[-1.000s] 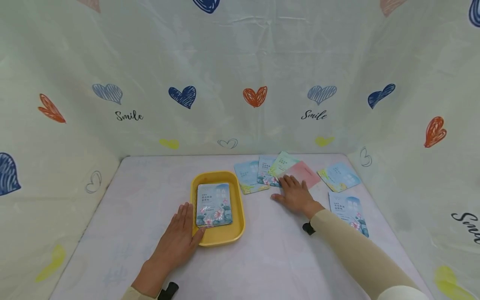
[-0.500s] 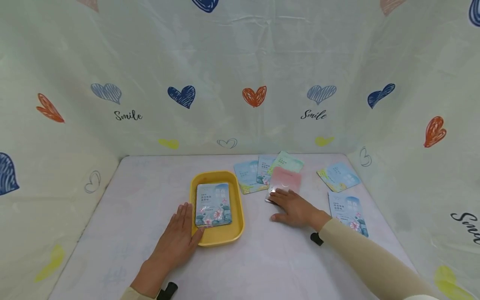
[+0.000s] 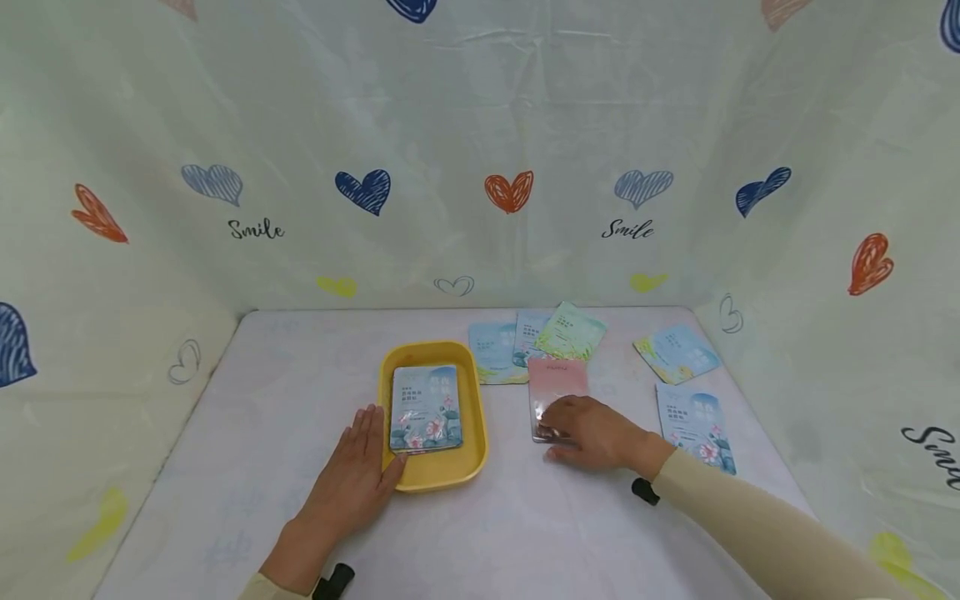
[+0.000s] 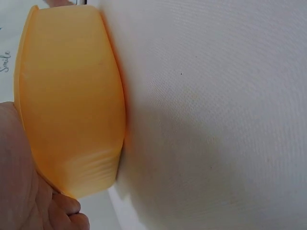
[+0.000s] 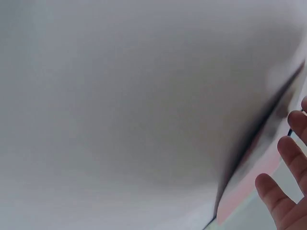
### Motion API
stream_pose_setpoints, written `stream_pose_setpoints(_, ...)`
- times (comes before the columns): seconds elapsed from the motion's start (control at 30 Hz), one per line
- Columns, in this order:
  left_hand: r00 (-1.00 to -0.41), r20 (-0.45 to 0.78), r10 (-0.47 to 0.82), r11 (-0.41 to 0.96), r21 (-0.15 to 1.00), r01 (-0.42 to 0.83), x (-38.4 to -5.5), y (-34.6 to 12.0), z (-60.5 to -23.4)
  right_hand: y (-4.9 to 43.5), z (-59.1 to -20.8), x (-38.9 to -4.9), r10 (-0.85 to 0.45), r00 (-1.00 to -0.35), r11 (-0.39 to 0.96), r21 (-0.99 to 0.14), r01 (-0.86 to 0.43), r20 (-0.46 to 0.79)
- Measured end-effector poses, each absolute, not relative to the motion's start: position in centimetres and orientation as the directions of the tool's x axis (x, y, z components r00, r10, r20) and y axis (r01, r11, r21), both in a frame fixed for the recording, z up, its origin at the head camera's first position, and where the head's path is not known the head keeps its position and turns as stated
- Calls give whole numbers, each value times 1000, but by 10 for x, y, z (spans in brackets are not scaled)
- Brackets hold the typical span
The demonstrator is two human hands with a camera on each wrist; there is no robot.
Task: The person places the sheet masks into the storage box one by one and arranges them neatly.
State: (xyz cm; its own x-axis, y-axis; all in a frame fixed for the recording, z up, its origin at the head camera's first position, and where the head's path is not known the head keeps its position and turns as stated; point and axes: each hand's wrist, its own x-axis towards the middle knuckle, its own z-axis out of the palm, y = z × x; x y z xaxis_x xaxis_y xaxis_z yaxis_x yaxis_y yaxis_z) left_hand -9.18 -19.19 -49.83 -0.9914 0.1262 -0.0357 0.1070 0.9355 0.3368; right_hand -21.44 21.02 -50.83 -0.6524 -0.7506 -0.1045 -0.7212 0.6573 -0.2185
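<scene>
My left hand (image 3: 347, 482) lies along the left side of the yellow tray (image 3: 477, 417), fingers straight and together, thumb over the near rim. Inside the tray sits a small stack of flat packets; the top packet (image 3: 427, 407) is blue with pink flowers. My right hand (image 3: 596, 432) is over the near end of a pink flat packet (image 3: 558, 379), which lies on the table right of the tray. In the right wrist view the fingers (image 5: 292, 155) are spread, slightly bent, over this pink packet (image 5: 242, 194). The hand covers part of its silvery near end.
Behind the pink packet, a blue packet (image 3: 495, 354), a flowered packet (image 3: 528, 333) and a green packet (image 3: 573, 332) overlap. To the right lie a blue-and-yellow packet (image 3: 677, 353) and another flowered packet (image 3: 693, 421). A heart-printed cloth (image 3: 450, 100) encloses the white table (image 3: 285, 400).
My right hand has drawn the pink packet off the overlapping packets toward me, and it has turned upright. More of the green packet shows now. My left hand and the tray have stayed put.
</scene>
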Motion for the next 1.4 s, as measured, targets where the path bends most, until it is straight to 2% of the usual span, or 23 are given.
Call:
stream_pose_setpoints(0.17,-991,-45,123,934,342,100,-93,-191,-500,216,-504,-239,-676,-737,735,-88,-672,-10)
stream_pose_setpoints(0.3,-992,-47,119,934,345,96,-93,-191,-501,225,-504,-261,-581,-814,814,-30,-580,-15)
stream_pose_setpoints(0.4,-992,-38,120,933,345,99,-93,-192,-501,229,-506,-272,-535,-843,845,-21,-535,-56)
stream_pose_setpoints(0.57,-992,-27,124,932,346,107,-92,-192,-502,228,-508,-284,-515,-851,857,-40,-513,-107)
stream_pose_setpoints(0.93,-992,-13,128,929,352,116,-92,-192,-501,224,-504,-291,-526,-838,847,6,-532,-144)
stream_pose_setpoints(1.4,-991,-5,133,929,349,123,-92,-193,-501,219,-500,-287,-539,-839,842,-13,-540,-74)
